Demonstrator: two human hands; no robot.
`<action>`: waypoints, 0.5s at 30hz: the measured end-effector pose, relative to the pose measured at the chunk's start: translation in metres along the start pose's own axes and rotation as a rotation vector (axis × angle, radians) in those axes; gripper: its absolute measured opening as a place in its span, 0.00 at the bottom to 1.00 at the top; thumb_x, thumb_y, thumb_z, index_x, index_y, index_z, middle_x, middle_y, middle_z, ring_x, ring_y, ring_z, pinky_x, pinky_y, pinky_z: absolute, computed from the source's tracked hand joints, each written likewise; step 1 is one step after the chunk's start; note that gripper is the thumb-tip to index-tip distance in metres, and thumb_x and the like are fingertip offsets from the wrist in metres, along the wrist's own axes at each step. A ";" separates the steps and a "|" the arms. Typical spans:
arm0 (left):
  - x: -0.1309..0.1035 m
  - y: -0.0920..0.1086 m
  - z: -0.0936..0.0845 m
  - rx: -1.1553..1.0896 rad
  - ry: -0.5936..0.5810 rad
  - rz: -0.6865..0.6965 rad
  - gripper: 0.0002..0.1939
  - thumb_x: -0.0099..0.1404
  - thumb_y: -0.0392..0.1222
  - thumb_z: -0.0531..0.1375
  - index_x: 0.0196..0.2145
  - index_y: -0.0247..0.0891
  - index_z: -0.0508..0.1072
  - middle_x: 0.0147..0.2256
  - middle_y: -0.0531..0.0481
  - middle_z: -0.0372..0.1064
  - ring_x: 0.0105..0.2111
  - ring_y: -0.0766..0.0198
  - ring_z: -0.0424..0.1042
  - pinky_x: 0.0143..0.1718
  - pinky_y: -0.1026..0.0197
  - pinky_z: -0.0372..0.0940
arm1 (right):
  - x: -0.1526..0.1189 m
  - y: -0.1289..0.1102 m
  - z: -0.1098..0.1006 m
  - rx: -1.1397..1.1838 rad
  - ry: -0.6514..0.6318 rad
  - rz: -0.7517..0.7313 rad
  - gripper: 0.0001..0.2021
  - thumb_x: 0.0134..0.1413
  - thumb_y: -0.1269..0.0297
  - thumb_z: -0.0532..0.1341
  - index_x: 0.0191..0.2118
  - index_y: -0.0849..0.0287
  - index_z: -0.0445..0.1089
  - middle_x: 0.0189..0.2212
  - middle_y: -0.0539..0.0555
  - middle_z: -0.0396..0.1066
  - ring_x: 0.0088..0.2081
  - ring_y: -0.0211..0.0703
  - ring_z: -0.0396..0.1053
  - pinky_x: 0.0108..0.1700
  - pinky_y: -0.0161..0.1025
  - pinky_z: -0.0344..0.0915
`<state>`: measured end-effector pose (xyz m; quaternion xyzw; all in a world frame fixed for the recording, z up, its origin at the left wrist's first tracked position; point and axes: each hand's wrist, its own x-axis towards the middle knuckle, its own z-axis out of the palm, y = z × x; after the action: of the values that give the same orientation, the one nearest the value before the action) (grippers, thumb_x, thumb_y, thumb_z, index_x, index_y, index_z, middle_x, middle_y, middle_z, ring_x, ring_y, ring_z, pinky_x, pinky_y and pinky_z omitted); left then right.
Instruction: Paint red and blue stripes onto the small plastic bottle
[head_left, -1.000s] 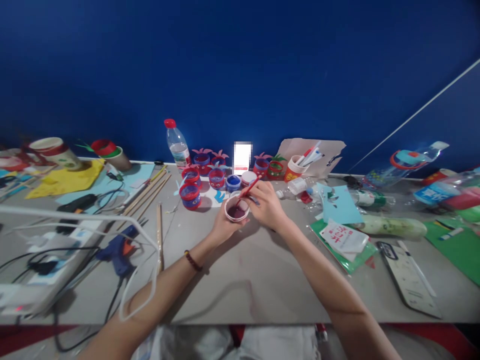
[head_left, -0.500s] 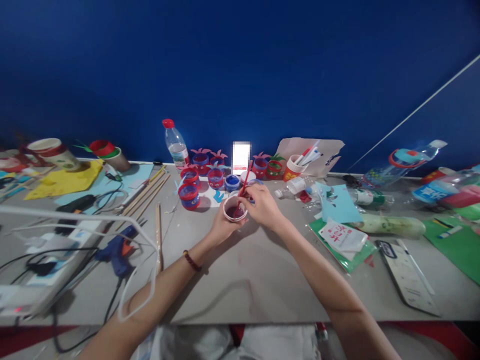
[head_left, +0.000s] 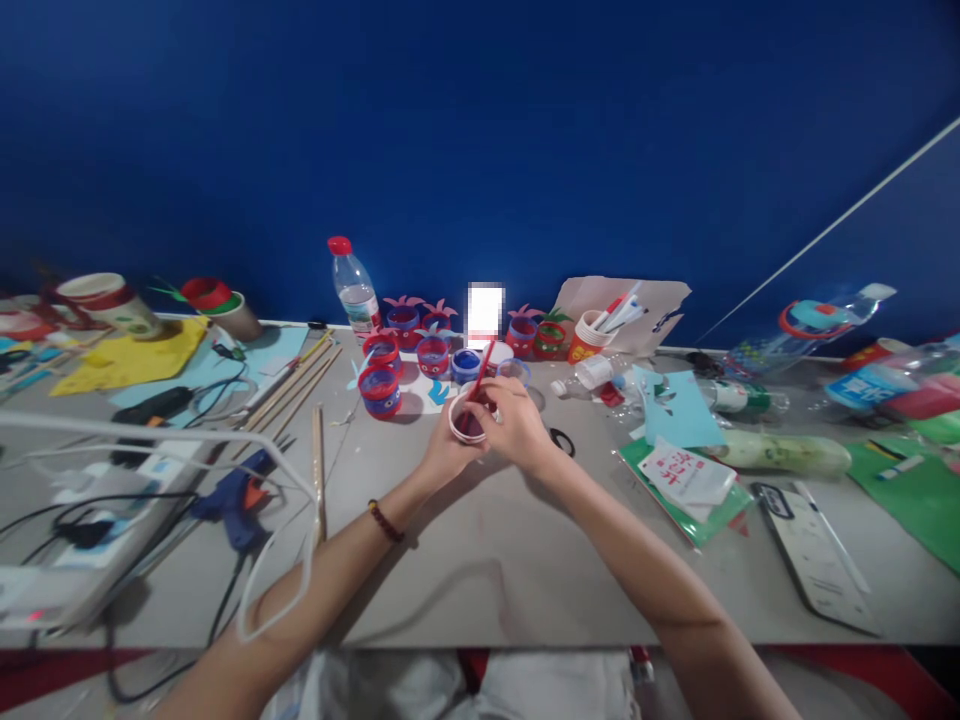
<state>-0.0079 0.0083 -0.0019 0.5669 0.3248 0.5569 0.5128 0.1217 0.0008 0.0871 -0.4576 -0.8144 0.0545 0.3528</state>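
My left hand (head_left: 447, 455) is wrapped round a small paper cup (head_left: 454, 414) with a pale rim and dark reddish paint inside. In my right hand (head_left: 519, 424) is a thin red paintbrush (head_left: 484, 372), pinched low, its lower end inside the cup. The fingers of my right hand cover part of the cup's opening, so the brush tip is hidden. Just behind the cup stand an open jar of blue paint (head_left: 466, 366) and a clear cup (head_left: 513, 373). Several small red and blue painted cups, among them a front one (head_left: 380, 393), stand to the left.
A bottle with a red cap (head_left: 355, 290) stands by the blue wall. Left lie wooden sticks (head_left: 289, 390), a blue glue gun (head_left: 236, 500) and a power strip (head_left: 146, 510) with cables. Right are a pen cup (head_left: 589, 338), plastic bottles, green packets and a phone (head_left: 814, 560).
My right hand has moved left and a little down over the cup, the brush going with it. A black ring shows beside my right wrist. My left hand keeps the cup in nearly the same place.
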 end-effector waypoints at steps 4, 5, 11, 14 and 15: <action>0.001 0.000 -0.001 -0.032 -0.014 -0.006 0.35 0.48 0.36 0.72 0.54 0.40 0.67 0.52 0.42 0.71 0.53 0.48 0.72 0.51 0.48 0.69 | 0.001 0.002 -0.003 0.103 0.030 0.077 0.06 0.62 0.69 0.59 0.35 0.58 0.73 0.37 0.57 0.76 0.40 0.49 0.71 0.47 0.45 0.66; 0.001 0.000 -0.001 -0.029 -0.018 -0.006 0.35 0.49 0.36 0.72 0.54 0.39 0.67 0.53 0.42 0.71 0.53 0.48 0.72 0.52 0.48 0.69 | 0.002 0.003 -0.005 0.084 0.010 0.074 0.06 0.61 0.69 0.59 0.35 0.58 0.73 0.36 0.58 0.76 0.40 0.50 0.71 0.48 0.45 0.66; 0.000 -0.002 -0.002 0.054 0.028 -0.002 0.32 0.48 0.38 0.73 0.51 0.39 0.69 0.49 0.44 0.74 0.49 0.50 0.74 0.52 0.46 0.69 | 0.006 0.006 -0.020 -0.074 -0.001 0.018 0.09 0.63 0.70 0.56 0.41 0.60 0.74 0.39 0.61 0.76 0.42 0.53 0.68 0.50 0.49 0.63; 0.000 -0.003 -0.001 0.051 0.031 0.004 0.34 0.47 0.38 0.74 0.52 0.40 0.69 0.48 0.45 0.74 0.49 0.50 0.74 0.51 0.46 0.69 | 0.006 0.007 -0.021 -0.084 -0.006 0.003 0.10 0.66 0.69 0.54 0.42 0.58 0.74 0.39 0.60 0.76 0.41 0.52 0.68 0.49 0.49 0.62; 0.000 -0.003 -0.001 0.042 0.033 0.008 0.33 0.47 0.37 0.73 0.51 0.39 0.69 0.48 0.45 0.74 0.48 0.50 0.74 0.51 0.46 0.70 | 0.005 0.006 -0.020 -0.086 -0.023 0.000 0.10 0.66 0.68 0.54 0.43 0.58 0.74 0.37 0.59 0.76 0.40 0.52 0.68 0.48 0.49 0.62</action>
<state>-0.0083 0.0092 -0.0046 0.5694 0.3427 0.5613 0.4932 0.1365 0.0037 0.1024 -0.4718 -0.8198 0.0246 0.3236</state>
